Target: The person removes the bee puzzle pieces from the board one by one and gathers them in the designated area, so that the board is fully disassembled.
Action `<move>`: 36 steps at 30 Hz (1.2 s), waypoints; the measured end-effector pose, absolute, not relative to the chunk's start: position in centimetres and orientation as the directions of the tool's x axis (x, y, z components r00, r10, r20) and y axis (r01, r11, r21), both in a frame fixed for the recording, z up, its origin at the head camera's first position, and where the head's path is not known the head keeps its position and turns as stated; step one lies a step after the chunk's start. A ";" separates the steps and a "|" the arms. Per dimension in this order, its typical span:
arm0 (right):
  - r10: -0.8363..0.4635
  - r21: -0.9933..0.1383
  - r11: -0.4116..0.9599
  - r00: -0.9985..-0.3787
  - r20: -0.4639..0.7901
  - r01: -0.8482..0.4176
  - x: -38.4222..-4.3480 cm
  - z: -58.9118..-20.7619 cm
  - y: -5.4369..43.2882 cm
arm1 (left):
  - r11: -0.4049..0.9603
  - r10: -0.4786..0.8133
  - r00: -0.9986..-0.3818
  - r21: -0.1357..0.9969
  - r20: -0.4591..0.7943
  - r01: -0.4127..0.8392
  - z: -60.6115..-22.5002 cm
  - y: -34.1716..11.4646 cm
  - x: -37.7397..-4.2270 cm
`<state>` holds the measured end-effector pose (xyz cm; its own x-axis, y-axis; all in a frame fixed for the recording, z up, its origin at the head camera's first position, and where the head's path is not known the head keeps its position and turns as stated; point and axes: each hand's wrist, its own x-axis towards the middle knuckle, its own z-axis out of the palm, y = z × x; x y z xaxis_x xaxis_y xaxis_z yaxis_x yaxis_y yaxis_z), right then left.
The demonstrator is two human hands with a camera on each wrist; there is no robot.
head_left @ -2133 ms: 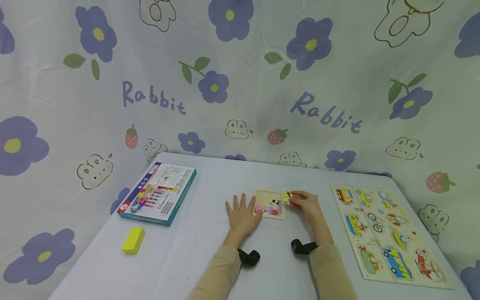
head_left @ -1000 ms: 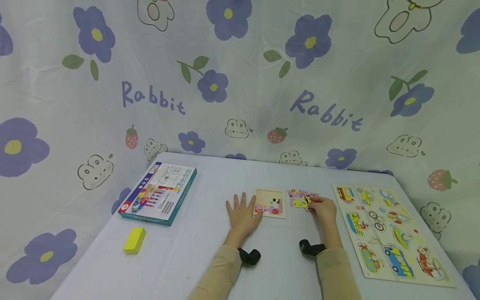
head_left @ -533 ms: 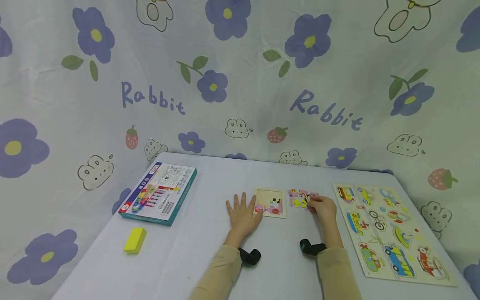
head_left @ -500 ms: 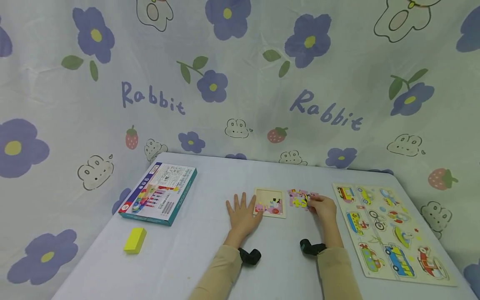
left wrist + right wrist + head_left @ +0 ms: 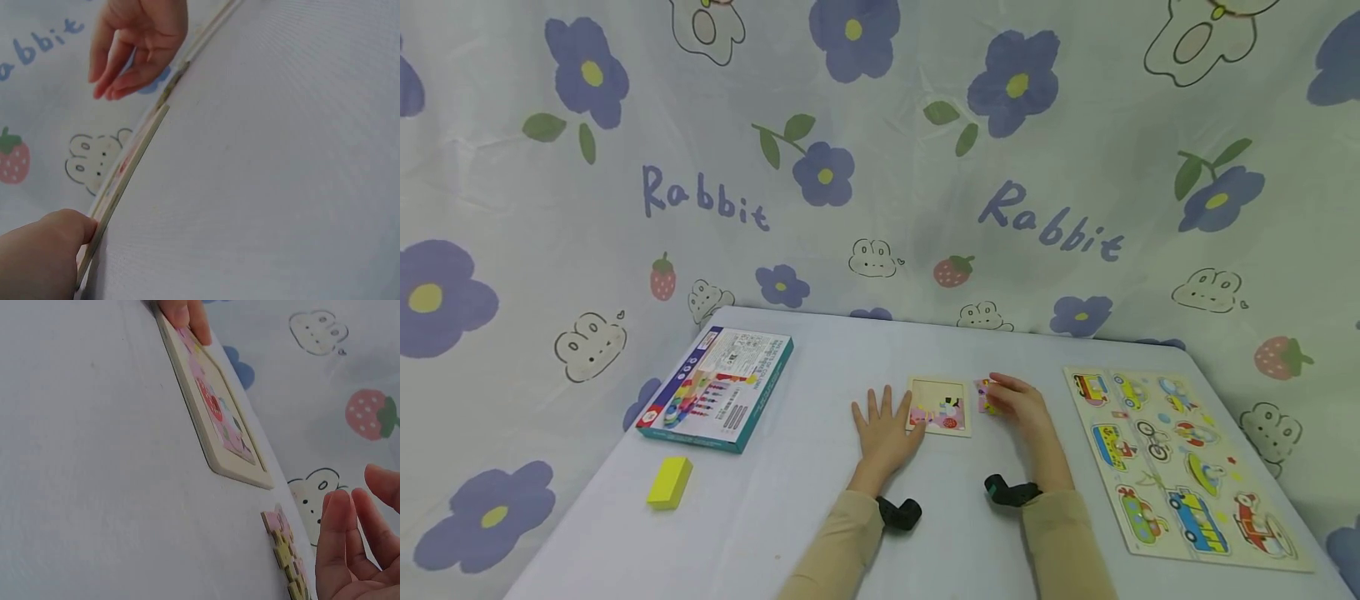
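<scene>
Partway, by the look of it: small puzzle tray [image 5: 940, 406] at mid-worktop, its lower band filled with pink and yellow pieces, its upper part bare wood. More to go, judging from the loose pieces [image 5: 284, 555] lying just beside the tray at 3 o'clock, apart from it and not yet seated.

Left hand [image 5: 883, 432] flat on the worktop [image 5: 820, 367] at the tray's 9 o'clock, fingers straight and spread, thumb [image 5: 59, 231] pressed against the tray's edge, steadying it. Right hand [image 5: 1018, 408] over the loose pieces, between the tray and the large vehicle board [image 5: 1180, 467]. Fingers [image 5: 340, 544] of that hand lightly bent and close together in the right wrist view, nothing pinched between them as far as shows, tips hanging just above the pieces; contact with the pieces, cannot tell.

Readable writing: "Rabbit" printed twice on the flowered backdrop cloth [image 5: 880, 167], once at 10 o'clock and once at 2 o'clock from the tray. Printing also on the teal-edged box [image 5: 718, 387] at the far 9 o'clock, too small to read. Yellow block [image 5: 668, 482] near the box at 8 o'clock, no marking visible. No lettering legible on the vehicle board, only pictures of cars, a bus and a helicopter.
</scene>
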<state>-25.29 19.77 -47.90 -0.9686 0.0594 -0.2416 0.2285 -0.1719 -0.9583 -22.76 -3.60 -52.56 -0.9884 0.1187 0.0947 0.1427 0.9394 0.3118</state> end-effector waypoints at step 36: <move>0.045 -0.784 0.597 -0.983 -0.178 0.169 -25.4 -48.6 15.2 | 0.950 0.116 -0.990 0.282 0.085 0.136 -52.4 -3.5 -22.6</move>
<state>-25.38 15.18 -48.58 -0.9830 0.0454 -0.1777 0.1693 0.5968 -0.7843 -22.62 -3.54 -52.41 -0.9896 0.1161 0.0851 0.1357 0.9497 0.2823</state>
